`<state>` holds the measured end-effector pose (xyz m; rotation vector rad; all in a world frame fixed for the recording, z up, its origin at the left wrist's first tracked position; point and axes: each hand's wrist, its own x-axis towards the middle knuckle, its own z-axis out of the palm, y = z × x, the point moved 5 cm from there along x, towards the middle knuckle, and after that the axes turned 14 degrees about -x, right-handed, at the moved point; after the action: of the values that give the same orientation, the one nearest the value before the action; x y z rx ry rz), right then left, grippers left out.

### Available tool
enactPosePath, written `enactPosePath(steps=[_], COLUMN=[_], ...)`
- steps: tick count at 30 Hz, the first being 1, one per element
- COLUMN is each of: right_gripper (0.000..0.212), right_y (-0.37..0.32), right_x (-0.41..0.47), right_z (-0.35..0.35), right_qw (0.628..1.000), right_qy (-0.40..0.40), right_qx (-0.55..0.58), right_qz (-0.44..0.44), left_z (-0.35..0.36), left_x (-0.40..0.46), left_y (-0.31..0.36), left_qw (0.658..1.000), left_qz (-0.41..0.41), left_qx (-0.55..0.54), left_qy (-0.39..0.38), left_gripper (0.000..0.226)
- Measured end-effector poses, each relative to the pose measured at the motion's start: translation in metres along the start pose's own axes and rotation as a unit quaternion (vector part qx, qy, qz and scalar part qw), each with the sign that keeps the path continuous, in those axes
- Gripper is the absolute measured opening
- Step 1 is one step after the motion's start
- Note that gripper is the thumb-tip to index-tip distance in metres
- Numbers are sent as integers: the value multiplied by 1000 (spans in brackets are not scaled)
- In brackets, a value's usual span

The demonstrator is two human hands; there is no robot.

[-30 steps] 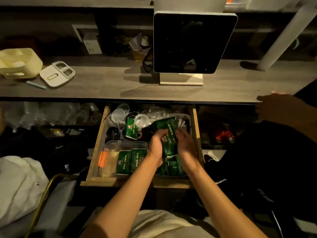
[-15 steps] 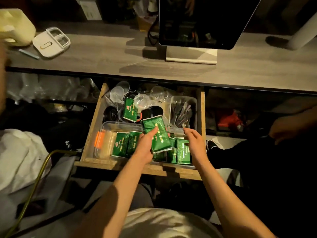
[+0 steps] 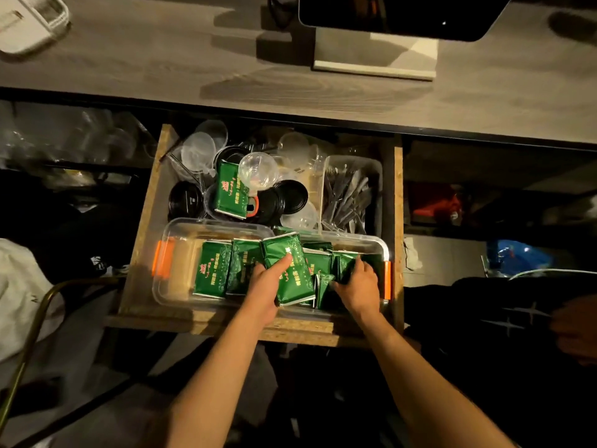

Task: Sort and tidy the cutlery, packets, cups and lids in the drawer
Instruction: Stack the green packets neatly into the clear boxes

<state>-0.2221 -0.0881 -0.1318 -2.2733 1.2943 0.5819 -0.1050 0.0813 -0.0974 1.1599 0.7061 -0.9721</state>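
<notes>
Both forearms reached forward and down, bare. Left hand (image 3: 266, 287) was palm-down, thumb laid out along the top, fingers curled under in a grip. Right hand (image 3: 358, 286) was lower right, knuckles up, fingers bent downward and partly hidden.

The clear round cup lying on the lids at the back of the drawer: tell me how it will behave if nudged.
The clear cup lies on its side atop a green packet and black lids, so it would probably roll. It looks like thin plastic, so likely light and easily dented. Its perch looks uneven, so a nudge may tip it off.
</notes>
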Motion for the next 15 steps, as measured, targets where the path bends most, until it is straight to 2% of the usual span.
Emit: enactPosePath(steps=[3, 4, 7, 9, 11, 13, 14, 15], right_gripper=[28, 22, 27, 24, 18, 17, 20, 21], right_y=[-2, -2, -1, -4, -8, -15, -19, -22], right_x=[2, 2, -8, -20, -31, -38, -40, -39], right_z=[-12, -19, -46, -63, -76, -83, -81, -73], right_qw=[999, 999, 989, 957, 912, 873, 867, 873], right_qy=[22, 35, 92, 124, 134, 117, 101, 83], right_qx=[-43, -24, 119, 261, 385, 462, 472, 463], right_qz=[-18, -15, 6, -10, -42, -100, -120, -128], left_z=[2, 3, 10, 19, 27, 31, 34, 33], left_x=[2, 2, 0, -3, -7, -8, -11, -6], left_y=[-8, -10, -11, -12, -12, -16, -17, -21], left_qw=[1000, 1000, 1000, 999, 998, 999, 999, 1000], left_qz=[-9, -17, -2, 0, 18, 10, 10, 3], left_qx=[3, -1, 21, 35, 39, 24, 24, 0], left_qy=[4, 2, -6, -32, -42, -30, -31, -30], left_gripper=[115, 114, 110, 99, 78, 89, 97, 95])
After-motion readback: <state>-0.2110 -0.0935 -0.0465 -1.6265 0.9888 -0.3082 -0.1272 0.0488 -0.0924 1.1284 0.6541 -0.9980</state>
